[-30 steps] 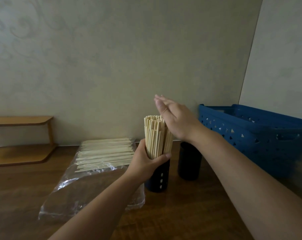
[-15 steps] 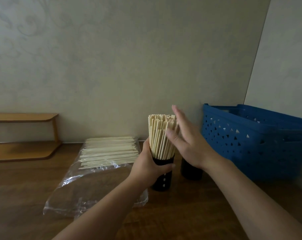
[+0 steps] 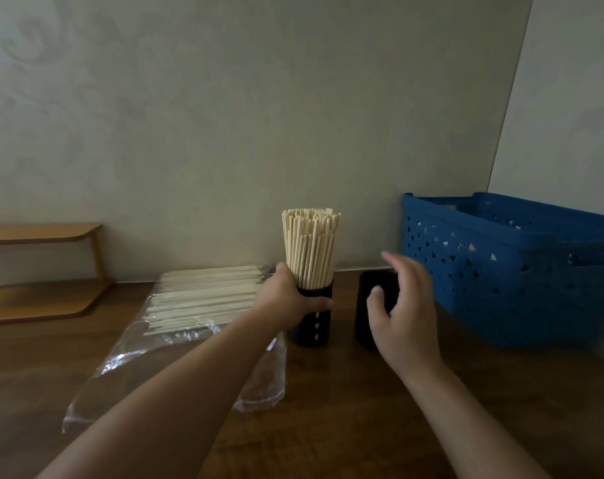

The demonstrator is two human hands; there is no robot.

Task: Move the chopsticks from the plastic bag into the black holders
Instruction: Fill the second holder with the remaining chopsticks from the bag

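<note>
Left hand gripping filled black holder of upright chopsticks; right hand, fingers loosely spread, holding nothing, before second holder.

A: Where are the arms?

B: Both bare forearms reach forward from the bottom of the view, the left one rising from the lower left, the right one from the lower right.

A: And the left hand?

B: Curled round something upright, thumb toward the viewer, fingers wrapped out of sight behind it. Wrist roughly straight.

A: The right hand?

B: Raised off the surface, back of the hand toward the camera, fingers spread and loosely bent, thumb tucked inward. It grips nothing and looks slightly blurred.

A: Do the hands touch?

B: No, they are apart, side by side.
</note>
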